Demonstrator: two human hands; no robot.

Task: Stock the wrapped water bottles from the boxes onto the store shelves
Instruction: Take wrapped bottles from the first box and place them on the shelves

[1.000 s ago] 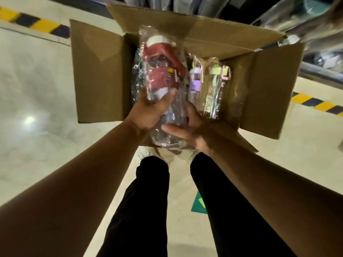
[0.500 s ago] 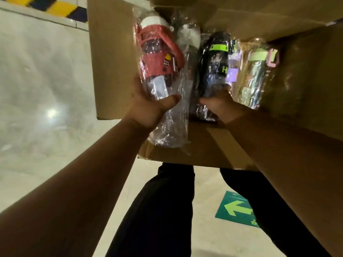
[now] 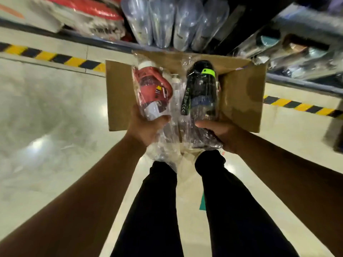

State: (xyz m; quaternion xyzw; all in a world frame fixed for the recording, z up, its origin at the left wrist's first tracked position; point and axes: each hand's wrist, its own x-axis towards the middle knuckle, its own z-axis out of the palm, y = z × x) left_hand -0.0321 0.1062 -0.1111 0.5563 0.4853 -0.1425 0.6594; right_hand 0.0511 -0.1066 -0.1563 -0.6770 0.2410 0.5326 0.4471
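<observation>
**A wrapped bottle in each hand, above the open box**

At far left, red-and-white packaged goods [image 3: 83, 17] lie on the low shelf [image 3: 104, 45], and a yellow-and-black floor stripe [image 3: 50, 57] runs along its foot. Your left hand [image 3: 146, 130] has its fingers clamped round the lower part of the red bottle [image 3: 153, 93], which stands upright in clear plastic wrap. Just beside it, to the right, your right hand [image 3: 220, 132] is closed round the base of the black bottle [image 3: 201, 93], also wrapped, with a green band near its cap. The two wraps seem to touch between your hands, though blur makes that hard to confirm. Both bottles are held over the open cardboard box [image 3: 241, 97] on the floor. Beyond the box, clear bottles [image 3: 174, 21] stand in a row on the shelf. Your dark trouser legs [image 3: 154, 210] fill the near middle.
</observation>
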